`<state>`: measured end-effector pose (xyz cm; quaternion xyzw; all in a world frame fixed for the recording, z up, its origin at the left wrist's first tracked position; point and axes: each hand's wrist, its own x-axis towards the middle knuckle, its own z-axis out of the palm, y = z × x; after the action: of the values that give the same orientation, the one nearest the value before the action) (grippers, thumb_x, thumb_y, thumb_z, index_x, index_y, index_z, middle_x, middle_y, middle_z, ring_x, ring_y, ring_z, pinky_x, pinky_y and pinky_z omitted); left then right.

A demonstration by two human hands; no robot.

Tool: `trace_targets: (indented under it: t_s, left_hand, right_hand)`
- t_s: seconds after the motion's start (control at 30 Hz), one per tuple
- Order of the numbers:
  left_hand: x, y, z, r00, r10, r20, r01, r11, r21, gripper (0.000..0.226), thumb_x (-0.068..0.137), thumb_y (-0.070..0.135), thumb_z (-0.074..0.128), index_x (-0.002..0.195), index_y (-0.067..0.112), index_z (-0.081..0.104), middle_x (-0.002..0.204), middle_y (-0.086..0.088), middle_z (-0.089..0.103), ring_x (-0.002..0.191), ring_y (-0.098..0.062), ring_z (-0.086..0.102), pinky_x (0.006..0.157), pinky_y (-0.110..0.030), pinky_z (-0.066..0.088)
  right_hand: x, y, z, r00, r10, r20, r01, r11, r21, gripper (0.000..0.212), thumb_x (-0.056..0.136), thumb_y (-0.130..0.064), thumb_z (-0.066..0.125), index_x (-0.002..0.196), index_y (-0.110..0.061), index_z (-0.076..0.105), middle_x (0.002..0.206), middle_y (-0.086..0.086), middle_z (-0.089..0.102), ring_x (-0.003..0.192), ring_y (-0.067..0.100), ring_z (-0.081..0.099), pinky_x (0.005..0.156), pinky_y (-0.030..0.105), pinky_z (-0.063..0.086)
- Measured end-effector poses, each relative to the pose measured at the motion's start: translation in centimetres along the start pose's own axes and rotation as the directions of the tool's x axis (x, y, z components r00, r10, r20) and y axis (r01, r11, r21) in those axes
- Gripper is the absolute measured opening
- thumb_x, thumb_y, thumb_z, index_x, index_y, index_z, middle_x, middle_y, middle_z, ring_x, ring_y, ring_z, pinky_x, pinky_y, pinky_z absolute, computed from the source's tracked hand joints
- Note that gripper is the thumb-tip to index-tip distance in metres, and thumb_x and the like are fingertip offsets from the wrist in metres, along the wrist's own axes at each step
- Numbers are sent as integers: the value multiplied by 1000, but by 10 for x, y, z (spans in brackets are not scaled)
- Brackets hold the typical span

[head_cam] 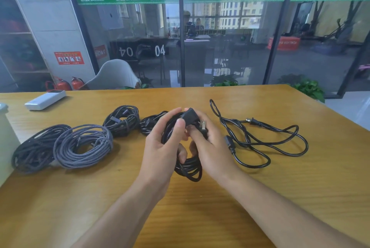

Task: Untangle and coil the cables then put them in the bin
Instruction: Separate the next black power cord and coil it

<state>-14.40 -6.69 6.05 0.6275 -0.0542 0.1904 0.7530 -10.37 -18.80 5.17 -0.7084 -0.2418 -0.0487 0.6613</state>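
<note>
Head view shows four coiled bundles lying in a row on the yellow wooden bench (260,197): a dark braided coil (33,148), a grey braided coil (83,145), a smaller black braided coil (122,120) and a black rubber coil (149,124) partly behind the hands. The left hand (162,145) grips the black power-cord coil (188,167), fingers curled through its loops; the right hand (210,147) pinches its angled black plug (190,116) at the top. That coil's long axis runs toward the person, plug end farthest away. One loose black power cord (266,143) sprawls uncoiled to the right. No bin is visible, so binning seemingly remains.
</note>
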Motion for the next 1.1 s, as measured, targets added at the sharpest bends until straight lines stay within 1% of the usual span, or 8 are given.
trace_targets:
  t_s: [0.13, 0.2, 0.27, 0.4, 0.57, 0.73, 0.9, 1.1]
  left_hand:
    - [4, -6, -9, 991, 56, -120, -46, 995, 87, 20, 104, 36, 57, 117, 35, 73, 57, -3, 49, 49, -18, 41, 50, -22, 38]
    - [5, -7, -13, 986, 49, -159, -36, 996, 85, 19, 105, 35, 57, 116, 33, 72, 67, 2, 61, 50, -18, 42, 51, -22, 39]
    - [6, -7, -15, 986, 32, -166, -18, 996, 86, 17, 105, 35, 58, 115, 32, 72, 83, 6, 68, 54, -18, 42, 54, -26, 39]
    - [7, -7, -16, 986, 39, -160, -21, 993, 115, 16, 104, 35, 61, 113, 32, 73, 89, 6, 68, 59, -19, 43, 58, -28, 41]
    - [9, -4, -19, 985, 62, -163, -37, 987, 154, 14, 103, 36, 62, 112, 36, 73, 91, 4, 69, 60, -18, 46, 60, -31, 42]
    - [11, -2, -16, 979, 76, -191, -46, 987, 152, 15, 103, 37, 61, 112, 38, 73, 90, 9, 70, 61, -15, 51, 66, -36, 48]
    - [9, -1, -11, 982, 47, -182, -33, 996, 78, 20, 107, 35, 53, 117, 31, 70, 72, 15, 57, 59, -15, 47, 61, -26, 44]
    - [0, -5, 1, 1000, -3, -23, 4, 1000, 13, 33, 104, 46, 45, 121, 28, 68, 61, 10, 42, 58, -15, 42, 59, -22, 38]
  right_hand:
    - [1, 5, -17, 1000, -7, -1, 6, 871, -491, 44, 105, -57, 41, 144, -40, 53, 107, -15, 69, 88, 5, 66, 84, 34, 54]
    - [3, 6, -27, 995, -84, -53, 29, 756, -654, 59, 101, -67, 33, 108, -25, 74, 82, -11, 69, 70, 7, 63, 75, 38, 54]
    - [4, 8, -30, 992, -107, -67, 48, 812, -581, 65, 100, -68, 37, 82, -15, 71, 57, -8, 57, 52, 12, 53, 61, 38, 48]
    - [1, 2, -28, 991, 1, -132, -14, 995, -99, 43, 106, -42, 53, 92, -4, 67, 60, 3, 55, 52, 16, 51, 58, 33, 51]
    - [1, -6, -23, 959, 116, -259, -41, 959, 279, 36, 102, -41, 56, 94, -8, 69, 62, -3, 49, 57, 13, 48, 59, 28, 55]
    - [2, -16, -28, 927, 153, -342, -14, 926, 378, 36, 106, -38, 54, 89, -10, 68, 61, -3, 45, 56, 12, 44, 60, 27, 55]
    - [0, -19, -24, 927, 274, -255, -93, 829, 552, 32, 102, -40, 59, 88, -14, 70, 63, -2, 46, 58, 12, 47, 62, 28, 54]
    - [-6, -3, -3, 919, 357, -171, -258, 868, 425, 39, 99, -59, 55, 105, -24, 72, 97, -5, 72, 99, 13, 66, 94, 36, 51]
